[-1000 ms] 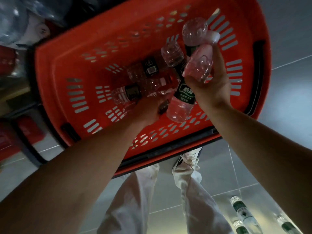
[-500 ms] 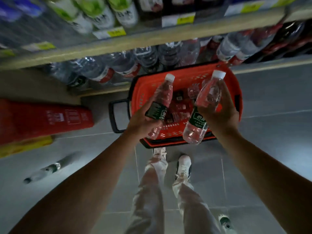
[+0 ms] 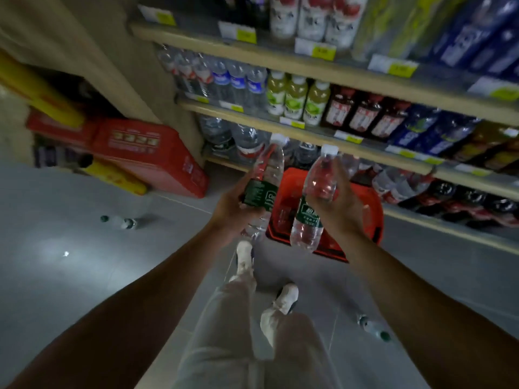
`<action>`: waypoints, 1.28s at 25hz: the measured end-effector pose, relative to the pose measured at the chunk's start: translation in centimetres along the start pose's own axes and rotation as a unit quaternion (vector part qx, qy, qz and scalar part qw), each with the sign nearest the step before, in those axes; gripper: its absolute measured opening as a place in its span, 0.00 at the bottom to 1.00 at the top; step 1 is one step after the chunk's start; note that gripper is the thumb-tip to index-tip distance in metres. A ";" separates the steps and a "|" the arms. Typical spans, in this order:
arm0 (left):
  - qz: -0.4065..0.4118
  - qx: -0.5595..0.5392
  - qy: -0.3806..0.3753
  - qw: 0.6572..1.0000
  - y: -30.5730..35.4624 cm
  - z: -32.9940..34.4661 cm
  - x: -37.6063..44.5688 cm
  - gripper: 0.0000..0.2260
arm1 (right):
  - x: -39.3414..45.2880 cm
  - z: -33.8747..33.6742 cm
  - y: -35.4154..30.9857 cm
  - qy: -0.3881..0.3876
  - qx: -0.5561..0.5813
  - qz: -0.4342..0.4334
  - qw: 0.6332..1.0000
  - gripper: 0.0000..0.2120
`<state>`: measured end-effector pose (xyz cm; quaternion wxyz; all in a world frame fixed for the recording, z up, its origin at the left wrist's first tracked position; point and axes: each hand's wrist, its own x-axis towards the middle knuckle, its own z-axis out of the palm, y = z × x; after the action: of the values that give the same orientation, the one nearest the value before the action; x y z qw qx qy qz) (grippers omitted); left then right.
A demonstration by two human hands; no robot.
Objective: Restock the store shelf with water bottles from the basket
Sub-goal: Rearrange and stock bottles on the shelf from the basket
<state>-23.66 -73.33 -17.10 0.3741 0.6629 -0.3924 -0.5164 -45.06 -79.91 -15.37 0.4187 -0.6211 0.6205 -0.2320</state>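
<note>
Along the far left, stacked red cardboard cartons and yellow ones sit against the wall, with a stray clear bottle lying on the bare grey tiled floor near them; wide open floor stretches toward the near left edge. At centre, the left hand curls its fingers round the green label of a clear plastic water bottle with a white cap, held tilted with the cap far. Just right of it, the right hand grips a second clear green-labelled water bottle, also cap far, the two bottles close but apart. Behind both lies the orange plastic shopping basket on the floor, against the bottom of the beige tiered store shelf, whose rows of bottled drinks run off to the right. Near right, another fallen bottle lies on open floor.
</note>
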 end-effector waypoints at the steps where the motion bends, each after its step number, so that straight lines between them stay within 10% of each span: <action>1: 0.010 -0.012 0.012 1.000 1.2 -1.2 -1.5 0.35 | -0.6 0.1 -2.0 -0.014 -0.010 -0.025 1.000 0.41; 19: 0.101 -0.163 0.132 0.973 6.6 -28.3 -7.6 0.45 | -1.8 12.0 -27.3 -0.011 0.016 -0.183 0.983 0.42; 32: 0.126 -0.126 0.090 0.980 8.9 -33.0 -0.4 0.55 | 7.9 16.9 -33.8 -0.035 -0.015 -0.221 0.975 0.43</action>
<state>7.40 -73.68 -2.74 0.5508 0.5990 -0.3693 -0.4489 -10.93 -87.72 0.97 0.3695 -0.7564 0.4566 -0.2878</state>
